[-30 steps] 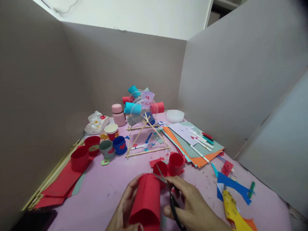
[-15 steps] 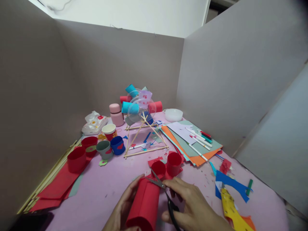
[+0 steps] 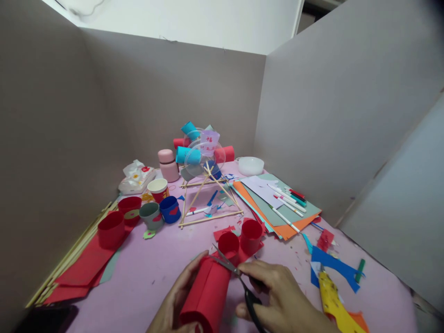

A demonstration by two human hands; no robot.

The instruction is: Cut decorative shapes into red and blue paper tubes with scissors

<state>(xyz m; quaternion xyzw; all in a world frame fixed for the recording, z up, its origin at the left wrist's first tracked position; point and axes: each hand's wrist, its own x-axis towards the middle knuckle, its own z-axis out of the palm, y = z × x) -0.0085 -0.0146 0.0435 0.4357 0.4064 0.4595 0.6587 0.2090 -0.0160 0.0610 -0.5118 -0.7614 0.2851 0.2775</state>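
A red paper tube [image 3: 207, 293] lies tilted in my left hand [image 3: 178, 291], whose fingers wrap round its left side and near end. My right hand [image 3: 277, 291] grips a pair of scissors [image 3: 252, 303] with black handles. The scissor blades are slightly parted at the tube's far rim, one blade above it. Just beyond the blades stand two short red paper cups [image 3: 251, 236] on scraps of red paper.
A stick frame [image 3: 211, 219] carries a wheel of coloured paper tubes at the back. Several cups [image 3: 169, 209] stand left, near red sheets [image 3: 83, 266]. Paper sheets with markers [image 3: 287, 199], blue scraps [image 3: 335, 263] and a yellow glue gun [image 3: 331, 296] lie right.
The scissor blades have come closer together at the tube's far rim. My right hand has shifted slightly to the right; the tube stays almost in place.
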